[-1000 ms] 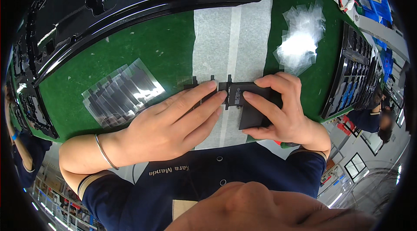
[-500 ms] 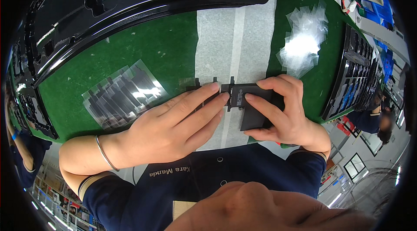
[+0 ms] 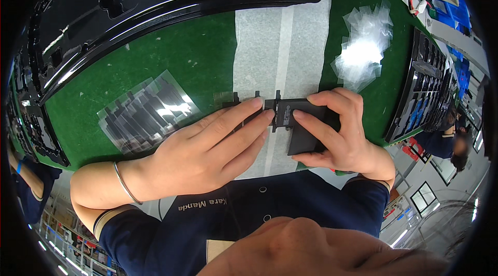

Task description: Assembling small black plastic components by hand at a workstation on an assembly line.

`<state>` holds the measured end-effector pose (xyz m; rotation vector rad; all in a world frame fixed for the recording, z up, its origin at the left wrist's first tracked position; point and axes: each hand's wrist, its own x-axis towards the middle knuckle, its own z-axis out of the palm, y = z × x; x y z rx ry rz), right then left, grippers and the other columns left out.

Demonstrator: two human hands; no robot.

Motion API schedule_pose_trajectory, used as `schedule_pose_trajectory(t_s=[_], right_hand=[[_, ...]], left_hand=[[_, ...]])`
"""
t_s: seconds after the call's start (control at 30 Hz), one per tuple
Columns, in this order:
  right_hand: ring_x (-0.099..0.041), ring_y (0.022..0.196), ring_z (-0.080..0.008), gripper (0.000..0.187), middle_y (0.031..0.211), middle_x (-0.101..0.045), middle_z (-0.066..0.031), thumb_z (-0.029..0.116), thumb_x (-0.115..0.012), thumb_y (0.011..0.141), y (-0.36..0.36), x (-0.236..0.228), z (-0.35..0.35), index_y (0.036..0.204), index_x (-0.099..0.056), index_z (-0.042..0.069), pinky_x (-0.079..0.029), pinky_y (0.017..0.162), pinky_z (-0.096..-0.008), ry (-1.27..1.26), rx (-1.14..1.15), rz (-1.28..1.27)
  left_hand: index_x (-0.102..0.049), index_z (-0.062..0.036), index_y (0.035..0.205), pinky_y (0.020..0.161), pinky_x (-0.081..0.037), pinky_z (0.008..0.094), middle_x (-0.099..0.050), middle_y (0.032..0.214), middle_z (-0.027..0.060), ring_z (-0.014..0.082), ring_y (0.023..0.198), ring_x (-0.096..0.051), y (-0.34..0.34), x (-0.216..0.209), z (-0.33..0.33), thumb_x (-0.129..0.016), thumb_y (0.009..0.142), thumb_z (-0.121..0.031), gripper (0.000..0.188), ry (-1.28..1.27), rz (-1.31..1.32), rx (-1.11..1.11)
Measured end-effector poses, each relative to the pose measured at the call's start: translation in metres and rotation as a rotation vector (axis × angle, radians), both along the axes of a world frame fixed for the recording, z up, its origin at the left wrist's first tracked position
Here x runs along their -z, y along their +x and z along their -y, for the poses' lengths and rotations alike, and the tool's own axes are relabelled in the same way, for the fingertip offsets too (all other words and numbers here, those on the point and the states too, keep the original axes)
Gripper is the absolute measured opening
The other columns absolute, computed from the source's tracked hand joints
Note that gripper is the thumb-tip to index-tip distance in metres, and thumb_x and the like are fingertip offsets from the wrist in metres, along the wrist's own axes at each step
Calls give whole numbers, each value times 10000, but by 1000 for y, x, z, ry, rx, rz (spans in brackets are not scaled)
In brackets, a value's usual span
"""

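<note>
On a pale strip across the table lies a flat black rectangular battery (image 3: 306,142) with small light print near its left edge. My right hand (image 3: 345,133) grips it from the right, thumb at the near edge and fingers on top and at the far corner. My left hand (image 3: 205,159) reaches in from the left, its fingers stretched out and resting on thin black strips with small tabs (image 3: 258,94). One dark tabbed strip (image 3: 277,115) lies along the battery's left edge, close to my left fingertips. My left thumb and part of the strips are hidden under that hand.
A clear film with black strips (image 3: 148,112) lies left on the green mat (image 3: 197,42). Clear film pieces (image 3: 363,42) are piled at the far right. A large glossy black tray (image 3: 207,3) spans the far left; another black tray (image 3: 415,89) stands right. Other people are at both sides.
My hands and the battery stay almost unmoved. At the left edge, the other person's arm has shifted slightly.
</note>
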<state>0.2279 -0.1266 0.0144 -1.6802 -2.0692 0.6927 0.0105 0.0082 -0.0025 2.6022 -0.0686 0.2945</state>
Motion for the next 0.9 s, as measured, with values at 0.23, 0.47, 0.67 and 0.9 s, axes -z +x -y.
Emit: schedule_pose_trajectory(t_s=[0.23,0.47,0.67,0.9], right_hand=[[-428,975,-301,620,1111,-475,-141,294,-734,508,0,-2,-2,1068,-618,56,-379,805,-393,-17,-3,2],[-422,978,-300,602,1114,-469,-141,310,-730,529,1,-2,0,1067,-623,62,-379,803,-389,-19,-8,16],[-407,1002,-298,555,1150,-452,-128,350,-700,596,3,-6,1,1089,-621,106,-356,833,-401,-73,-51,57],[-393,1042,-317,575,1179,-426,-120,306,-723,594,-3,-9,4,1124,-592,126,-342,860,-426,-59,-40,120]], left_hand=[[-607,19,907,832,-522,334,-562,1102,149,317,1066,-516,0,-2,0,-598,688,-52,230,-33,-15,-7],[-607,18,913,842,-517,331,-559,1105,147,317,1073,-512,0,0,1,-594,691,-53,234,-22,-15,3],[-606,18,914,851,-512,337,-553,1114,149,319,1082,-506,0,-1,1,-598,689,-67,240,-19,-17,2],[-599,24,929,842,-499,372,-543,1123,163,336,1083,-503,0,-3,6,-592,664,-103,293,29,20,-25]])
